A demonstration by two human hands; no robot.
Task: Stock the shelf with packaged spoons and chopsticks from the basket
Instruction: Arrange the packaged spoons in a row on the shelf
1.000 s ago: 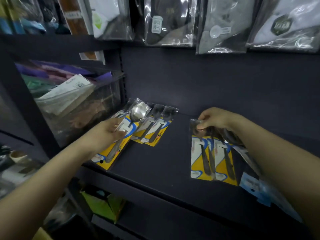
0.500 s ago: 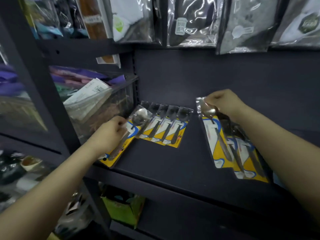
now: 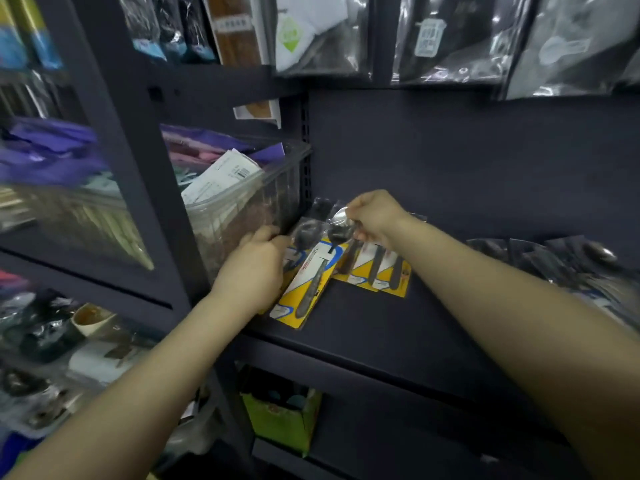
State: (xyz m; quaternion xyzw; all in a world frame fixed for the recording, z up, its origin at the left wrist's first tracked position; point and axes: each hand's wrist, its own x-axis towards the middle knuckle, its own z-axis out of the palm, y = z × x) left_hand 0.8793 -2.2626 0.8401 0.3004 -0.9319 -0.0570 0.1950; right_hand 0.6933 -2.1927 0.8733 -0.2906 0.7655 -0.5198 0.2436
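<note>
Yellow-carded spoon packs (image 3: pixel 377 271) in a row at the dark shelf's (image 3: pixel 398 341) left end; nearest pack (image 3: pixel 304 289) angled, left hand (image 3: pixel 254 268) gripping its edge. Right hand (image 3: pixel 374 216) pinches another pack's top by the spoon bowl. Farther right, more packs (image 3: pixel 554 261), blurred. Stocking looks partway done; basket unseen, chopsticks not identifiable.

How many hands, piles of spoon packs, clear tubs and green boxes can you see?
Hands: 2 (left hand, right hand)
Piles of spoon packs: 2 (yellow-card pile, blurry right pile)
Clear tub: 1
Green box: 1
Total: 6
</note>
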